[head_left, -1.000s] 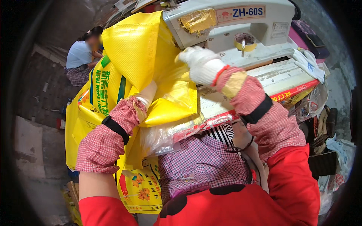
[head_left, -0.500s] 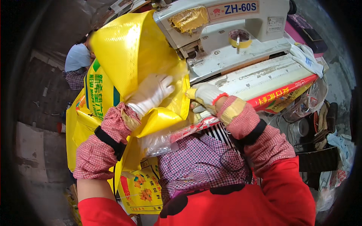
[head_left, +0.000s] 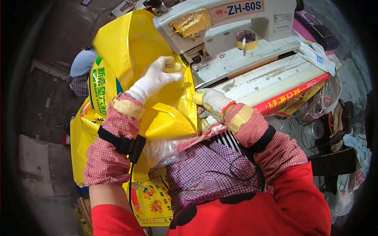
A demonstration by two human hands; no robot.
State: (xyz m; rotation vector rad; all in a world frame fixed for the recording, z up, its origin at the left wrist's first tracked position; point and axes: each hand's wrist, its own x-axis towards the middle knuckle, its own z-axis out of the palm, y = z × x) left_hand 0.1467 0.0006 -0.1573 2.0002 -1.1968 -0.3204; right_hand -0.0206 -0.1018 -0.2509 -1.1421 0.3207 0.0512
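A large glossy yellow woven sack with green and blue print stands up and spreads in front of the sewing machine, left of its needle end. My left hand, in a white glove, is over the sack's inner face with thumb and fingers apart. It grips nothing. At the sack's right edge, by the front of the machine bed, my right hand in a white glove has its fingers curled and closed on that edge. Its fingertips are partly hidden.
A roll of yellow tape lies on the machine bed. Spare gloves rest at its right end. A clear plastic bag hangs beyond the red-and-yellow front strip. Another printed yellow sack is below. A person crouches at far left.
My left hand has moved up and away across the sack, its fingers spreading. The sack's lower fold has dropped flatter. My right hand stays at the sack's edge.
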